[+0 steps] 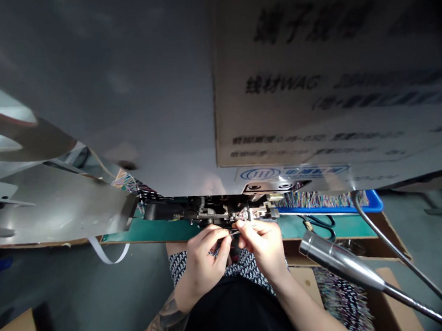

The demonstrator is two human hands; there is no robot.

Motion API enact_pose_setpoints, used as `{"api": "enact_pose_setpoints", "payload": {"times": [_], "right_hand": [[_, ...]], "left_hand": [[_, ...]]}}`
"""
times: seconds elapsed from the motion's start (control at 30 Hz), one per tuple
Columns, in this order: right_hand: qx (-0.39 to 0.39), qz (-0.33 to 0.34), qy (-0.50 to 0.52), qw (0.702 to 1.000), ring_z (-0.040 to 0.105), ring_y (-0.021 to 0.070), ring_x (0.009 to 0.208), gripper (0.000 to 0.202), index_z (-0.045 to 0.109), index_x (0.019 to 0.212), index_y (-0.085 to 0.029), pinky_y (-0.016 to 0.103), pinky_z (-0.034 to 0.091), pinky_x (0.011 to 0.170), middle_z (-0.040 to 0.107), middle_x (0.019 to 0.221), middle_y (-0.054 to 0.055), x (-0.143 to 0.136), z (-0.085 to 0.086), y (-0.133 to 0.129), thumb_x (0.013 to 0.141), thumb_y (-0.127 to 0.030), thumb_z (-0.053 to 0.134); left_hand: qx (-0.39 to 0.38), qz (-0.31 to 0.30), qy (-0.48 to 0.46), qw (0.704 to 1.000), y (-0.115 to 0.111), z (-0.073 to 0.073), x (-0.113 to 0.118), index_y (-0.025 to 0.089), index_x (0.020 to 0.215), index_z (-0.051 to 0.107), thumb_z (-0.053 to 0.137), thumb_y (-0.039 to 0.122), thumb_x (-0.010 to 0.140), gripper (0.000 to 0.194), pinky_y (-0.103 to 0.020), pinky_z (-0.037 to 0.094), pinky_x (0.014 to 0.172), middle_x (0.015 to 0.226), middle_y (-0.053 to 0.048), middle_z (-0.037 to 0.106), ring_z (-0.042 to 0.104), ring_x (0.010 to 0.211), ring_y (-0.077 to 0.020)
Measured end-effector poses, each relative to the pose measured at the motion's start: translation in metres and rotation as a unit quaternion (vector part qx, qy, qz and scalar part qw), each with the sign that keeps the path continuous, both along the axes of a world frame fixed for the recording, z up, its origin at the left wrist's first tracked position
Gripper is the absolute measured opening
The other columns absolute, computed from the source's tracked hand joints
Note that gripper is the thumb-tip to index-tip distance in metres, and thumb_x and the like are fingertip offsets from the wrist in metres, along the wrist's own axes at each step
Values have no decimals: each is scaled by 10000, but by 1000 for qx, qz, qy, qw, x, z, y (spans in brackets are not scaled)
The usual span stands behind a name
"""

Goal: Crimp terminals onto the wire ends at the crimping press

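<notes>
Both my hands meet at the front of a crimping machine (154,89), just below its metal tooling (210,217). My left hand (204,261) is closed in a pinch, thumb against forefinger, on one end of a thin wire (234,232). Close by on the right, my right hand (265,248) pinches the same wire, its fingertips almost touching the tooling. The wire spans the small gap between the two hands. Its ends are too small to make out.
Behind the tooling on the right is a blue tray (375,202) of many coloured wires. A metal gooseneck lamp (339,258) reaches in from the right. Below it stands a cardboard box of wire bundles (341,301). The green bench top (153,231) runs under the machine.
</notes>
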State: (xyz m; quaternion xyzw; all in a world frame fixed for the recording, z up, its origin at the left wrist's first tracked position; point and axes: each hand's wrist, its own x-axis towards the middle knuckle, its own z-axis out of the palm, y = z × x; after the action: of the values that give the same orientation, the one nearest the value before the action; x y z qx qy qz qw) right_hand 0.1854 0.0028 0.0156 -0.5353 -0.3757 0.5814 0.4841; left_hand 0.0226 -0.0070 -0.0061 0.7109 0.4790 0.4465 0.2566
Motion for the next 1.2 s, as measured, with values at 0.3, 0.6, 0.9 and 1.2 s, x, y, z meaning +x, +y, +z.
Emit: {"api": "enact_pose_setpoints", "payload": {"times": [0.3, 0.6, 0.9, 1.2], "right_hand": [[12, 21, 16, 1000, 509, 113, 384, 410, 753, 637, -194, 240, 407, 391, 635, 517, -5, 8, -3, -1, 921, -483, 813], [30, -53, -5, 998, 495, 133, 379, 353, 753, 718, -206, 267, 420, 376, 619, 505, -21, 1, -7, -8, 939, -479, 791], [-7, -57, 80, 995, 403, 109, 348, 492, 646, 549, -208, 253, 301, 355, 471, 433, -46, -6, -27, -4, 935, -488, 768], [-17, -53, 92, 994, 385, 102, 355, 504, 617, 536, -214, 253, 285, 357, 458, 440, -49, -7, -24, -2, 946, -471, 755]], "left_hand": [[-124, -47, -88, 987, 4, 8, -7, 206, 857, 689, 624, 245, 1029, 188, -273, 444, 479, 720, -13, 639, 570, 527, -136], [-92, -26, -62, 994, 0, 7, -2, 243, 858, 648, 601, 232, 1022, 171, -321, 450, 519, 754, -34, 650, 590, 566, -179], [-1, 12, 9, 1000, -2, 0, 3, 216, 914, 635, 603, 120, 998, 131, -275, 416, 556, 820, -25, 664, 541, 599, -137], [-1, 21, 12, 1000, -3, -1, 4, 263, 961, 629, 610, 121, 1000, 149, -308, 420, 534, 838, -28, 675, 554, 589, -161]]}}
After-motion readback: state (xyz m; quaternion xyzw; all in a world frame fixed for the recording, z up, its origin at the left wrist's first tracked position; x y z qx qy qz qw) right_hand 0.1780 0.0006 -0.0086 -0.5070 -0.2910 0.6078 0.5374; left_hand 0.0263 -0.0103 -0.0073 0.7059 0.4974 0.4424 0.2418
